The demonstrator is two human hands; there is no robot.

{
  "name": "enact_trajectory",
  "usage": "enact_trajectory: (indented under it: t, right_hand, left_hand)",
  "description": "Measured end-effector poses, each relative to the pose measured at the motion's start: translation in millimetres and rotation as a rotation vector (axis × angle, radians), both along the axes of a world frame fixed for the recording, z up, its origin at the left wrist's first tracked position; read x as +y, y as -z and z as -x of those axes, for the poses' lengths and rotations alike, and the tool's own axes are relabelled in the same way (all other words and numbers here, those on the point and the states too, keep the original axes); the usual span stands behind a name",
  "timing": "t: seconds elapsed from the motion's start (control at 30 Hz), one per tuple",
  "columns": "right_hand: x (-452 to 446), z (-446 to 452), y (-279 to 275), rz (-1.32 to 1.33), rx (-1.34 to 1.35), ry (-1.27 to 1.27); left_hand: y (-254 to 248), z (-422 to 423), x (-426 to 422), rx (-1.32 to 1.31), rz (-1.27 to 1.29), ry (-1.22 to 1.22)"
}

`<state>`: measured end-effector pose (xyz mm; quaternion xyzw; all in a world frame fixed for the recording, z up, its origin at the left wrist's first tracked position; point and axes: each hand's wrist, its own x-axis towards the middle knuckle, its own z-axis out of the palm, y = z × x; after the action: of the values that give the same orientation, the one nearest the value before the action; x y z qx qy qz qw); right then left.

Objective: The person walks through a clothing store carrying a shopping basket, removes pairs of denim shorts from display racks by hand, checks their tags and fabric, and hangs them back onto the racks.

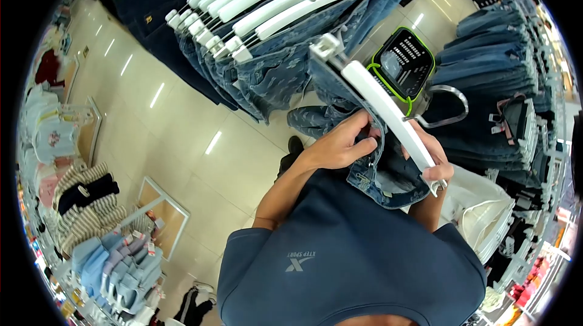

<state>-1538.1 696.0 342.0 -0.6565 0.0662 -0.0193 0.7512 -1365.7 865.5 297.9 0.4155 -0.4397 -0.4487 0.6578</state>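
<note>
1. Before the dark blue shirt point(364, 247): one denim garment point(364, 181), blue, waist opening facing the wearer.
2. Left hand point(340, 144): thumb and fingers pinching the garment's edge.
3. Right hand point(433, 148): gripping the near end of one white hanger point(388, 107), metal hook point(464, 110) outward.
4. Beyond: hanging denim point(261, 86) on clip hangers point(267, 7); black basket point(418, 65), green-rimmed.

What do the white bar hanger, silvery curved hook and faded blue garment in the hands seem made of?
White bar hanger: probably smooth plastic, from its opaque, even surface. Silvery curved hook: likely polished metal, given bright highlights. Faded blue garment: apparently matte denim, by mottled fading.
</note>
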Motion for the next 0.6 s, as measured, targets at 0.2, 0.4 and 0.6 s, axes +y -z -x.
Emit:
enact_trajectory:
  t: [0.2, 0.4, 0.6]
  right_hand:
    - [13, -7, -18, -0.072, 0.149, 0.196]
    - [23, -7, -19, 0.019, 0.463, 0.117]
    - [45, -20, -8, 0.326, 0.525, 0.202]
  left_hand:
    - [-15, -1, -4, -0.244, 0.014, -0.174]
    - [-18, 5, -9, -0.506, -0.069, -0.416]
    - [-13, 23, -15, -0.551, -0.095, -0.499]
